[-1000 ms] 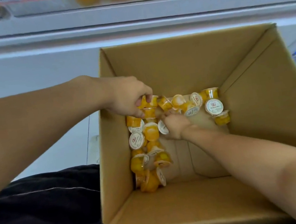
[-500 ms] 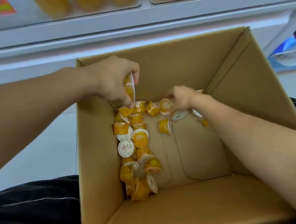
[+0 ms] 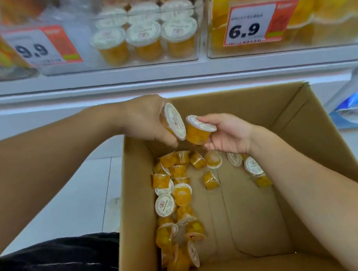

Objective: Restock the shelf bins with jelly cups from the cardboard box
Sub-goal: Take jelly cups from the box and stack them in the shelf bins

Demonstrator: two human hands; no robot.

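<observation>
One jelly cup (image 3: 173, 122) is gripped in the left hand (image 3: 146, 119), fingers curled round its body and the lid turned on edge; a second cup (image 3: 198, 130) is pinched in the right hand (image 3: 226, 136), thumb on the lid rim and fingers beneath. The two cups are held almost touching, above the far end of the cardboard box (image 3: 299, 142). Below the grips, the remaining cups (image 3: 174, 195) are scattered over the box floor, mostly under the left hand. The carrying step is judged to be in hand. Above and beyond both grips, the clear shelf bin (image 3: 123, 63) is partly filled; a lift and upright placing are called for next.
</observation>
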